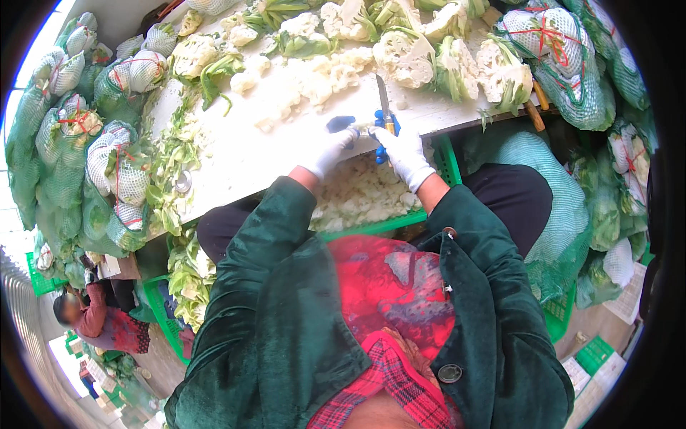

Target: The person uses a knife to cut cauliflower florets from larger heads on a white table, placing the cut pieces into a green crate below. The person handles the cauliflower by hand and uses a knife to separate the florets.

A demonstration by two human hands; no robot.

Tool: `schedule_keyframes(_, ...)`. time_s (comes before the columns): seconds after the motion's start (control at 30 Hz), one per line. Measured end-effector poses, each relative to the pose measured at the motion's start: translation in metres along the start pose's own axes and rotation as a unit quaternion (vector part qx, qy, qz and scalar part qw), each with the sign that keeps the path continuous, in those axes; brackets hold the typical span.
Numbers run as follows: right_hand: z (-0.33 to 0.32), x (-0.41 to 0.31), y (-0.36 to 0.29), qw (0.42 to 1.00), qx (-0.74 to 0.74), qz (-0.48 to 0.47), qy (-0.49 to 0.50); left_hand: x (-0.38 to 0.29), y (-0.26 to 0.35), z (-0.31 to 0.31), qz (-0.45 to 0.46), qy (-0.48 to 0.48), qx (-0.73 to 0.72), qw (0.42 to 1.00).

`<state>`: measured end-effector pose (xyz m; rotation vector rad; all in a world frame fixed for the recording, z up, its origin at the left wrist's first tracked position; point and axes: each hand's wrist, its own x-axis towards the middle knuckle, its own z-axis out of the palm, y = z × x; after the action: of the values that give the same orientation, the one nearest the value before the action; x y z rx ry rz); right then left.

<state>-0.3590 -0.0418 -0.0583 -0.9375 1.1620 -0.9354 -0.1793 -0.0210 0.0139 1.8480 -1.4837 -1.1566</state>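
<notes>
My right hand (404, 147), in a white glove with blue-coated fingers, grips a knife (383, 94) by its yellowish handle, the blade pointing away from me over the table. Close beside it, my left hand (329, 147), gloved alike, pinches a small pale cauliflower piece (365, 128) between the two hands. Both hands are at the near edge of the white tabletop (252, 153). Beyond them lies a spread of cut florets (316, 80). Below the hands, a green plastic crate (375, 224) holds many small florets (359, 193).
Cut cauliflower heads (404, 56) line the table's far side. Trimmed leaves (174, 161) pile on the left, around a metal-coloured round object (183, 182). Net sacks (118, 182) crowd the left; more sacks (568, 64) stand right, near wooden handles (534, 115). Another person (102, 316) is at lower left.
</notes>
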Motion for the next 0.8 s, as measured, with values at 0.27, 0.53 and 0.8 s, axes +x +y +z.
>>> schedule_keyframes(0.27, 0.018, -0.027, 0.003, 0.868, -0.366, -0.335, -0.029, -0.02, -0.062, 0.013, 0.059, 0.123, -0.138, 0.981)
schedule_keyframes(0.53, 0.028, -0.037, -0.003, 0.857, -0.468, -0.082, -0.198, -0.017, -0.095, 0.026, 0.042, 0.172, -0.081, 0.981)
schedule_keyframes(0.8, 0.027, -0.027, 0.016, 0.856, -0.466, -0.117, -0.193, -0.015, -0.097, 0.025, 0.036, 0.155, -0.022, 0.987)
